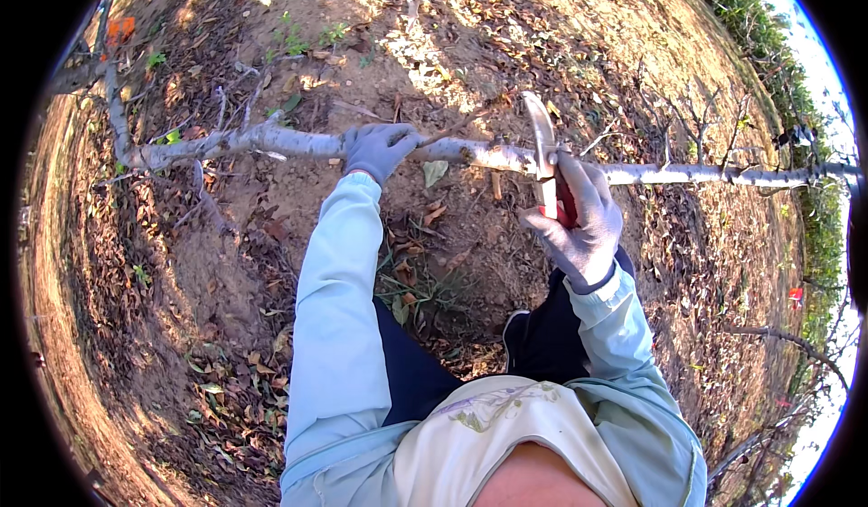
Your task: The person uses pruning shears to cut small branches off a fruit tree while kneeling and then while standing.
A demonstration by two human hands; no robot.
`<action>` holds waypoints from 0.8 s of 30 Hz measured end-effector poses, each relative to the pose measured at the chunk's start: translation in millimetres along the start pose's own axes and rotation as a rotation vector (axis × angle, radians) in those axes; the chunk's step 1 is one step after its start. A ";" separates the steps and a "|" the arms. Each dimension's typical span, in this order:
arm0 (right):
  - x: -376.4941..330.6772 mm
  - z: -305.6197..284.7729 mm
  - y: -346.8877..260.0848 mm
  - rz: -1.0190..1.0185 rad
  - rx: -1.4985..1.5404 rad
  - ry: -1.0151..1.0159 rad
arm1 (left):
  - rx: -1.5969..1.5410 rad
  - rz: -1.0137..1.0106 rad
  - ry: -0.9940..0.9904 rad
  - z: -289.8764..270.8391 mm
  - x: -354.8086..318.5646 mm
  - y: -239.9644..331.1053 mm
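A long pale-barked branch (665, 174) runs across in front of me from left to right. My left hand (380, 151), in a grey glove, is closed around it left of the middle. A short brown twig (452, 131) slants up from the branch beside that hand. In my right hand (583, 222), also gloved in grey, is a pair of pruning shears (540, 127) with red grips and a curved silvery blade. The blade points away from me and crosses over the branch. Whether its edge touches the bark I cannot tell.
Dry leaves and bare soil (470, 227) spread under the branch, with a grass tuft (420, 285) near my feet. Thin side twigs (701, 127) rise at the right. A forked limb (116, 109) stands far left. Green bushes (750, 18) line the right edge, near bare branches (796, 340).
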State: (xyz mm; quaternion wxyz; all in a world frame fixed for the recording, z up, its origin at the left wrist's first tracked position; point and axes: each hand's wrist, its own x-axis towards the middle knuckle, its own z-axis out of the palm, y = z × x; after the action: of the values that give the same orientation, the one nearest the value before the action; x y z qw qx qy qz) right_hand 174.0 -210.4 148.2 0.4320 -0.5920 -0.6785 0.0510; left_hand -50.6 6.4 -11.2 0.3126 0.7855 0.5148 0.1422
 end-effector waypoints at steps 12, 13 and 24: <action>6.1 -10.6 -10.2 -0.009 0.060 -0.073 | 0.058 0.033 0.009 -9.8 -6.1 13.0; 8.3 -10.5 -14.7 0.013 0.074 -0.086 | 0.058 0.033 0.000 -10.3 -5.9 12.9; 15.7 -2.7 -21.1 0.080 0.236 -0.115 | 0.055 0.016 0.004 -5.5 -4.0 6.5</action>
State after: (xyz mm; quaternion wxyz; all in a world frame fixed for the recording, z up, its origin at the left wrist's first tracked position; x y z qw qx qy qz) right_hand 160.9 -204.5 170.4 0.4567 -0.5596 -0.6673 0.1817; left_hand -50.7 2.9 -2.5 0.2885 0.7978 0.5127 0.1322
